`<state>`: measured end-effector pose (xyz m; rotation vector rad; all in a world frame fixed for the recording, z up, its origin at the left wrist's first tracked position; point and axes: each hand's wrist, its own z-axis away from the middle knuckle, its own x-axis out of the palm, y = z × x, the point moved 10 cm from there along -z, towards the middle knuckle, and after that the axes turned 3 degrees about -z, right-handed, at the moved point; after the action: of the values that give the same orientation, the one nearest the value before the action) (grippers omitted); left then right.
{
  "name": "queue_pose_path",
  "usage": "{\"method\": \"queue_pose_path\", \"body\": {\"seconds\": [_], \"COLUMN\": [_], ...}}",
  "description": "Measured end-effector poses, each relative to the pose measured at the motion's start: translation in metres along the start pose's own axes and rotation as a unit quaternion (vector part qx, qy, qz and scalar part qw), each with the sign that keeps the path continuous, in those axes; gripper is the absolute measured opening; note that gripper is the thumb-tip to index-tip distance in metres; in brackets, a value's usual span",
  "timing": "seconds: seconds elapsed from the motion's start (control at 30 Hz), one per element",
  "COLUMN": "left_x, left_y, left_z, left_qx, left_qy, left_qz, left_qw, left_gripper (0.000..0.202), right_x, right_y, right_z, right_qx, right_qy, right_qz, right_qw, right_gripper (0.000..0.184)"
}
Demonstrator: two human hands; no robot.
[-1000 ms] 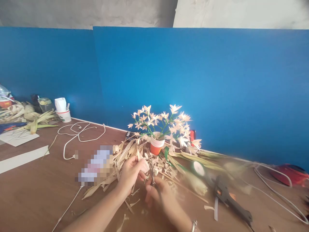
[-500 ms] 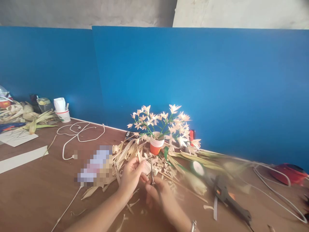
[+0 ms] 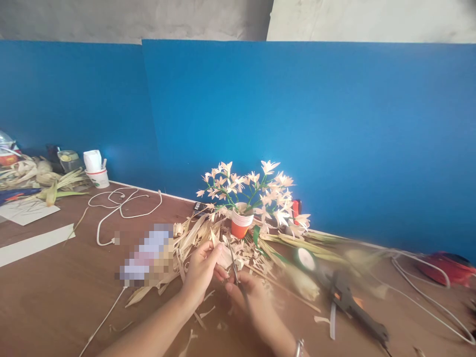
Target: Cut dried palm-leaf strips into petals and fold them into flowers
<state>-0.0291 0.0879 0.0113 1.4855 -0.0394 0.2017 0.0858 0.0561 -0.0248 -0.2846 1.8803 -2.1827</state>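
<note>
My left hand (image 3: pixel 201 271) pinches a pale dried leaf strip (image 3: pixel 223 255) just above the brown table. My right hand (image 3: pixel 251 302) is wrapped round a pair of small scissors (image 3: pixel 233 263), whose blades point up against the strip. Both hands hover over a heap of dried leaf scraps (image 3: pixel 193 238). Behind the heap stands an orange paper cup (image 3: pixel 241 225) holding handmade pale flowers (image 3: pixel 253 191) on green stems.
A black glue gun (image 3: pixel 351 305) and a roll of green tape (image 3: pixel 305 259) lie to the right, with white cables (image 3: pixel 427 297) and a red object (image 3: pixel 446 265) beyond. A white cord (image 3: pixel 119 208), a white cup (image 3: pixel 97 176), paper and leaf bundles (image 3: pixel 44 183) sit at left. A blue wall panel backs the table.
The scissors and my right hand have shifted slightly up toward the strip. My left hand has kept its pinch in nearly the same place.
</note>
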Motion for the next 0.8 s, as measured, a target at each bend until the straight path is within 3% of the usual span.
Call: {"method": "queue_pose_path", "body": {"seconds": [0.27,0.47,0.8], "left_x": [-0.003,-0.004,-0.003], "left_y": [0.000,0.001,0.011], "left_z": [-0.004,-0.006,-0.010], "left_qx": [-0.012,-0.015,0.008], "left_qy": [-0.007,-0.011,-0.055], "left_qz": [-0.015,-0.027,-0.118], "left_qw": [1.000,0.999,0.992], "left_gripper": [0.037,0.036,0.032], "right_x": [-0.005,-0.003,-0.010], "right_y": [-0.006,-0.003,-0.005], "right_z": [0.001,0.001,0.002], "right_qx": [0.003,0.026,0.028], "right_qy": [0.000,-0.034,-0.034], "right_qz": [0.027,0.032,0.106], "right_qw": [1.000,0.999,0.993], "right_gripper": [0.041,0.034,0.030]}}
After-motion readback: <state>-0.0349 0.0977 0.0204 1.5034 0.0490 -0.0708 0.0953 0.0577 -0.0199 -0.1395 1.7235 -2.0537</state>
